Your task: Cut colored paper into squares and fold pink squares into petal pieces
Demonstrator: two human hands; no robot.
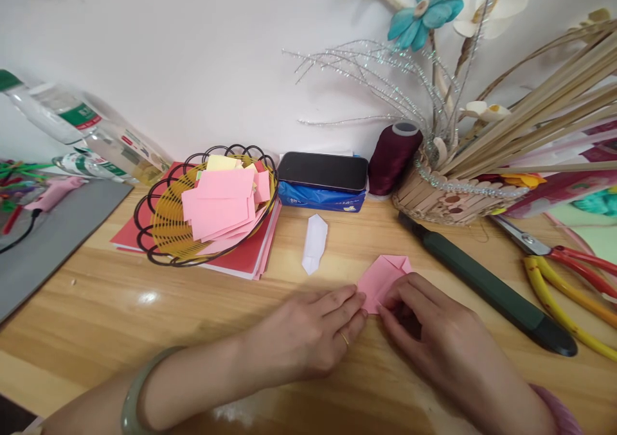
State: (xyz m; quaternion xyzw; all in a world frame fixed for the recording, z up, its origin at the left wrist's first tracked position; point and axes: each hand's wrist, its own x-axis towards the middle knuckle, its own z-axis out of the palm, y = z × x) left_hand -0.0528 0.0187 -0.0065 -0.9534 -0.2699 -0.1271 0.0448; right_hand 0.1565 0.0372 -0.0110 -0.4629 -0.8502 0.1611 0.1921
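Observation:
A small pink sheet of paper (378,284) lies on the wooden table, with creased, folded-in flaps at its upper right corner. The fingers of my left hand (321,326) are close together and hold the paper at its left edge; the thumb is hidden. At the paper's lower right, my right hand (434,335) is curled, thumb and fingertips closed on the edge. Part of the paper is covered by these fingers. Just beyond my left hand lies a white folded paper piece (315,243) with pointed ends.
A woven basket (166,220) of pink and yellow slips sits on red papers (130,232). Behind are a phone (322,170) on a blue packet (321,196) and a maroon thread spool (393,159). At right lie a dark green tool (482,277) and red-handled pliers (578,261).

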